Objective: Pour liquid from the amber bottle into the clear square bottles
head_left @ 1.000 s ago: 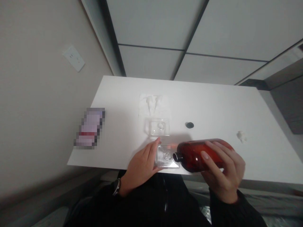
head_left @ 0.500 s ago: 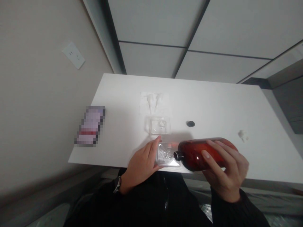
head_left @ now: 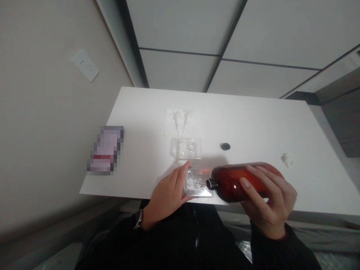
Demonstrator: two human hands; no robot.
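Note:
My right hand (head_left: pixel 270 200) is wrapped round a large reddish-brown bottle (head_left: pixel 233 185), which lies nearly level in the air. Its uncapped black-rimmed mouth points left, over the right side of a clear plastic box (head_left: pixel 194 191). Whether liquid is coming out, I cannot make out. Gripping the left end of that box is my left hand (head_left: pixel 168 193), with fingers on the far side and the thumb at the near edge. Just behind it lies a second clear plastic piece (head_left: pixel 182 153) with a round feature, perhaps the lid. A dark round cap (head_left: pixel 225 146) rests beyond the bottle.
Two white wispy pieces (head_left: pixel 177 122) lie on a thin white sheet (head_left: pixel 168 129) towards the back of the white table (head_left: pixel 247 116). A crumpled white wad (head_left: pixel 287 159) is at the right. A blurred-out phone-shaped object (head_left: pixel 105 150) lies near the left edge.
The view has shifted very slightly. Both hands, the bottle and the box keep almost the same positions, with the bottle still tipped over the box.

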